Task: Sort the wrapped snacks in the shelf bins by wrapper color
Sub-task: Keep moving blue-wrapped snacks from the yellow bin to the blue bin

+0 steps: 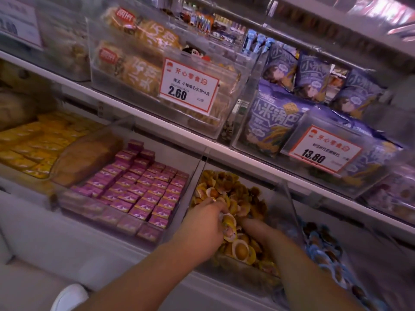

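Note:
Both my hands are inside a clear shelf bin [289, 207] full of small yellow-wrapped snacks [233, 194]. My left hand [202, 223] grips several yellow and pink wrapped snacks [229, 227] at the bin's middle. My right hand [258, 232] reaches into the pile beside them; its fingertips are buried among the wrappers, so its grip is hidden. To the right lies a bin of blue-wrapped snacks [323, 245]. To the left, a bin holds purple boxed snacks [143, 189].
Yellow packs [38, 142] fill the far-left bin. The upper shelf carries tan snack bags [134, 63] with a 2.60 price tag [188, 86] and purple bags [280, 117] with a 13.80 tag [323, 149]. A white shoe [69, 297] shows below.

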A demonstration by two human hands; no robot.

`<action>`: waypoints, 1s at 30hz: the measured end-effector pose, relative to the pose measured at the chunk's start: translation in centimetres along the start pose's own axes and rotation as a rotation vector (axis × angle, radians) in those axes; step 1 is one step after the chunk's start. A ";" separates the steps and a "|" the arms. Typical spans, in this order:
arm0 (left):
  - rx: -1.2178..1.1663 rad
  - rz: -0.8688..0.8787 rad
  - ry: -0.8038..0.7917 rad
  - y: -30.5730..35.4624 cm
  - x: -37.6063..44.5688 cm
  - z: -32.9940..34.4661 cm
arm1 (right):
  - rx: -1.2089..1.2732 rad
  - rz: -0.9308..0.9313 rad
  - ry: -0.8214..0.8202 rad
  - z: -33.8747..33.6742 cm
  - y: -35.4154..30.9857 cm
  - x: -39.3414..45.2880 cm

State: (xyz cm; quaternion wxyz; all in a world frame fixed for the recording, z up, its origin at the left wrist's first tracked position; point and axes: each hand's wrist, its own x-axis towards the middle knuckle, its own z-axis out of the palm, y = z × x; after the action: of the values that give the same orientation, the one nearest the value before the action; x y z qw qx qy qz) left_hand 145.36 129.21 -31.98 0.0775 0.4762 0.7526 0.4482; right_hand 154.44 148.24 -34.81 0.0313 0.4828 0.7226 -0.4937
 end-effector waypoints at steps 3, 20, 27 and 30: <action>-0.051 -0.012 0.064 0.2 0.2 0.0 | 0.356 0.028 -0.049 0.5 0.0 -0.6; -0.249 -0.125 0.107 1.5 0.7 -1.2 | 0.050 -0.204 -0.092 -1.2 -5.5 -4.4; -0.343 -0.152 -0.018 0.9 0.7 -1.6 | -0.880 -0.297 0.166 -4.5 -2.9 -6.2; -0.488 -0.138 0.088 0.7 0.9 -3.4 | -0.765 -0.512 0.394 -3.6 -3.3 -7.6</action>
State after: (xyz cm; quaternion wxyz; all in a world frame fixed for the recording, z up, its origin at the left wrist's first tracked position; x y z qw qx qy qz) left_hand 143.45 128.02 -29.21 0.1876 0.3709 0.6555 0.6305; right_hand 157.64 145.68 -26.70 -0.0529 0.3278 0.9395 -0.0845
